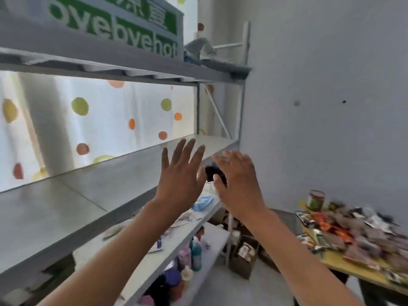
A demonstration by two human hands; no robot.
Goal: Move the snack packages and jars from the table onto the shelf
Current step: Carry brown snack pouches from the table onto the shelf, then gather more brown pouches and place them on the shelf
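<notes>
A grey metal shelf (92, 195) runs along the left, and its middle board is bare. My left hand (181, 173) is raised over the board's front edge, fingers spread, holding nothing. My right hand (238, 184) is beside it, back to the camera, fingers stretched out. A small dark package (213, 173) shows between the two hands by the right thumb; blur hides whether the hand grips it. At the right a yellow table (344, 266) carries a heap of snack packages (353, 230) and a jar (316, 199) with a red lid and green label.
The lower shelf boards hold papers, a blue packet (204, 200) and several bottles (194, 250). A cardboard box (242, 259) stands on the floor between shelf and table. A sign with green letters (110, 29) sits on the top board. A grey wall closes the right side.
</notes>
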